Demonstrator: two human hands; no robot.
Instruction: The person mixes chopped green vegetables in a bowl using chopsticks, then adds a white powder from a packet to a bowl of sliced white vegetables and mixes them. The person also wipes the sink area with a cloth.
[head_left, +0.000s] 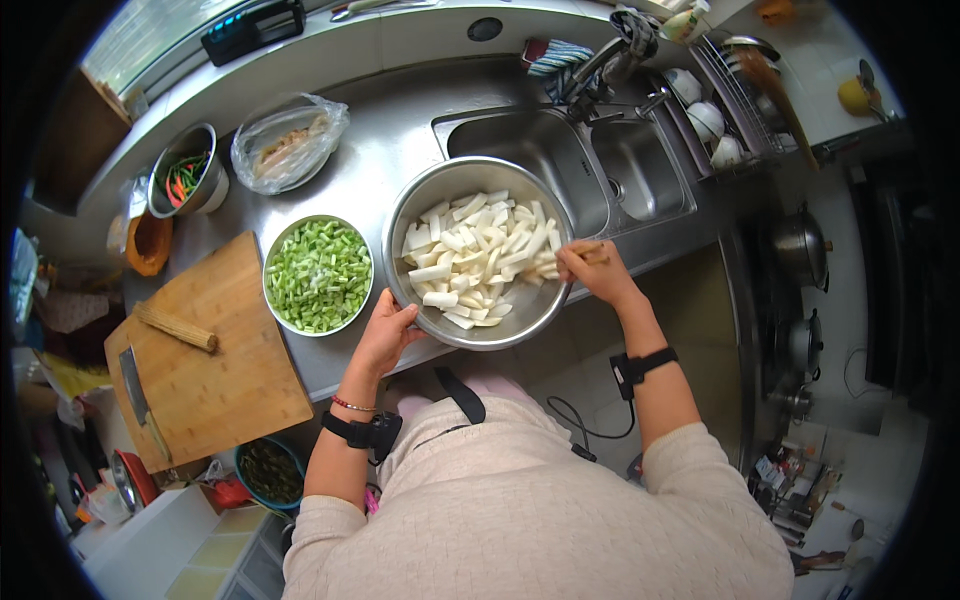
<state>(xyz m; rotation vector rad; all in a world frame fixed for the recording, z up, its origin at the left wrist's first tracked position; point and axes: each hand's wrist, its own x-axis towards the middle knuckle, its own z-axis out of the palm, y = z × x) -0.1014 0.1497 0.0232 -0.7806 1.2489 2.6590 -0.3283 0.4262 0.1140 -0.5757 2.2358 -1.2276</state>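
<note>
A large stainless steel bowl (517, 330) sits at the counter's front edge, its far right side over the sink. Cut white vegetable sticks (487, 247), which look like radish, fill much of it. My left hand (388, 330) grips the rim at the near left, thumb on top. At the right rim my right hand (596, 274) is closed around thin wooden chopsticks (596, 259); their lower ends are hidden by the hand and blurred among the sticks. Left of this bowl stands a smaller bowl (266, 300) of chopped green stalks (319, 274), with white grains on top.
A wooden cutting board (240, 375) at the left bears a knife (135, 386) and a ridged tan stick (176, 326). Behind are a cut pumpkin (148, 244), a pot of chillies (217, 199) and a plastic-covered dish (289, 146). A double sink (637, 161) lies behind right, beside a dish rack (731, 97).
</note>
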